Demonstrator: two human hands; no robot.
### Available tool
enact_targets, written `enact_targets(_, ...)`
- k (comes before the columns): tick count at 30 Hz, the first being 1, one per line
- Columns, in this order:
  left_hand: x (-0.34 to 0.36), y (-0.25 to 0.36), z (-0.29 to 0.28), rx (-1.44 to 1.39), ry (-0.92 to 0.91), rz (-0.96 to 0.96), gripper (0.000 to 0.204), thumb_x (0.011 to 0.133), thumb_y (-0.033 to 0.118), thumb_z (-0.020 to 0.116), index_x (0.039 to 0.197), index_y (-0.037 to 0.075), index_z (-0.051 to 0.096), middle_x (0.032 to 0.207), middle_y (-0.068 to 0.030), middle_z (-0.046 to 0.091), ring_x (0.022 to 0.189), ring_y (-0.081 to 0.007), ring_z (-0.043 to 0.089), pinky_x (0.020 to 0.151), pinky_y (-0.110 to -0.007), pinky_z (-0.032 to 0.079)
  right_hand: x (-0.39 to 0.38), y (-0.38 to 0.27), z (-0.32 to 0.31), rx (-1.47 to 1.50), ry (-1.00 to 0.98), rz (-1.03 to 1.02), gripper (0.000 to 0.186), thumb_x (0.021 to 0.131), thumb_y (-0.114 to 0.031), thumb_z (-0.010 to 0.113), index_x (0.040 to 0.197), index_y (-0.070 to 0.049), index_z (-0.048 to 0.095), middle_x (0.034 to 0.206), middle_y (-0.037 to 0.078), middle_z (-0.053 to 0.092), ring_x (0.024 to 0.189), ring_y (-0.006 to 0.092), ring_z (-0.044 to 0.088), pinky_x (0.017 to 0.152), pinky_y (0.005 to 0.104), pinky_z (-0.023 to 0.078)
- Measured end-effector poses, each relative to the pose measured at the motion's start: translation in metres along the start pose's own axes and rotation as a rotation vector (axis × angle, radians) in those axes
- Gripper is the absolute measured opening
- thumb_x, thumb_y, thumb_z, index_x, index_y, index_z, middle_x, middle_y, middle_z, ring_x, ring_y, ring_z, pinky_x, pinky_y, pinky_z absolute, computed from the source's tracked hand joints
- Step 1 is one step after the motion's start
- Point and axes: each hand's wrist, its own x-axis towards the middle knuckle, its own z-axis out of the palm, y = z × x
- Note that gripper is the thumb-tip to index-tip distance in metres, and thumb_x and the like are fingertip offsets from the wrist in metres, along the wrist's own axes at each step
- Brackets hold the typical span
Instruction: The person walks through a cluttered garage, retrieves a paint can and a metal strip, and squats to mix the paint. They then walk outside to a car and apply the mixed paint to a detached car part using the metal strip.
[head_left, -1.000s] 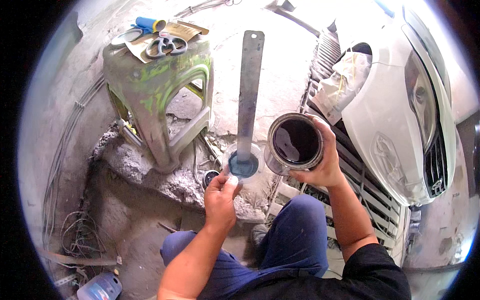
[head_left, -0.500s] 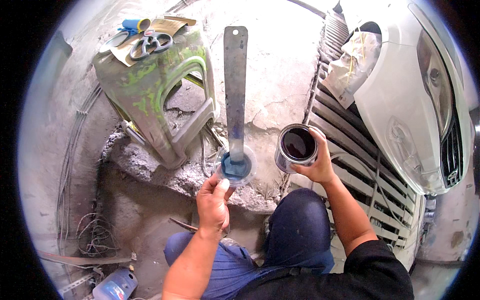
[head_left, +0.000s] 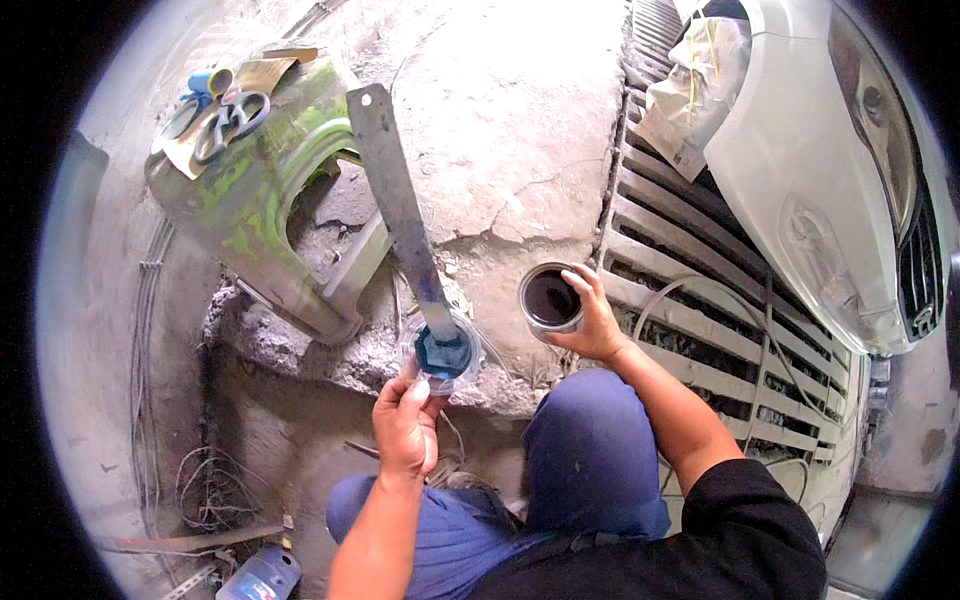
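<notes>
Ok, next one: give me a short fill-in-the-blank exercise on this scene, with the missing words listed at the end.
1. The left hand holds a clear cup whose contents look ____.
2. The right hand holds a tin; of cup and tin, the one with darker contents is the ____.
3. The long metal strip has its lower end in the vessel held by the ____ hand.
4. The scissors lie on top of the green-streaked ____.

Missing words: blue; tin; left; stool.
</notes>
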Motion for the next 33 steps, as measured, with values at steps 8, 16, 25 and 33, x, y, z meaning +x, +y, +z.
enact_targets(8, -0.005, -0.001, -0.017, 0.092, 0.048, 0.026, 0.014, 0.085, 0.000, 0.058, 0.093, 0.012, 0.060, 0.126, -0.0121, 0.059, 0.108, -0.0274, 0.061, 0.088, -0.043, 0.054, -0.024, 0.045, 0.068, 0.047, -0.042, 0.120, 0.096, 0.055, -0.025, 0.087, 0.135, -0.011, 0.038, 0.137, 0.025, 0.032, 0.126, 0.0434, 0.038, 0.104, 0.0453, 0.038)
enact_targets(16, -0.011, -0.013, -0.019, 0.055, 0.061, 0.029, 0.011, 0.087, 0.003, 0.056, 0.091, 0.012, 0.061, 0.126, -0.0120, 0.059, 0.110, -0.0275, 0.059, 0.091, -0.045, 0.051, -0.031, 0.076, 0.114, 0.086, -0.058, 0.159, 0.096, 0.055, -0.025, 0.086, 0.136, -0.012, 0.036, 0.140, 0.025, 0.028, 0.128, 0.0437, 0.035, 0.106, 0.0456, 0.037)
enact_targets(25, 0.009, -0.021, -0.001, 0.020, 0.007, 0.003, 0.012, 0.087, -0.002, 0.054, 0.097, 0.002, 0.059, 0.131, -0.0161, 0.054, 0.116, -0.0302, 0.056, 0.097, -0.048, 0.049, -0.050, 0.085, 0.089, 0.102, -0.206, 0.285, 0.107, 0.062, -0.026, 0.085, 0.145, -0.009, 0.021, 0.148, 0.022, 0.020, 0.135, 0.0399, 0.028, 0.111, 0.0436, 0.031)
enact_targets(33, 0.018, -0.030, -0.004, 0.065, -0.028, -0.029, 0.013, 0.087, -0.002, 0.054, 0.097, 0.006, 0.059, 0.129, -0.0157, 0.056, 0.109, -0.0300, 0.061, 0.091, -0.046, 0.052, -0.018, 0.056, 0.033, 0.210, -0.301, 0.374, 0.075, 0.079, -0.031, 0.074, 0.138, -0.003, 0.038, 0.130, 0.022, 0.050, 0.126, 0.0338, 0.045, 0.107, 0.0425, 0.034)
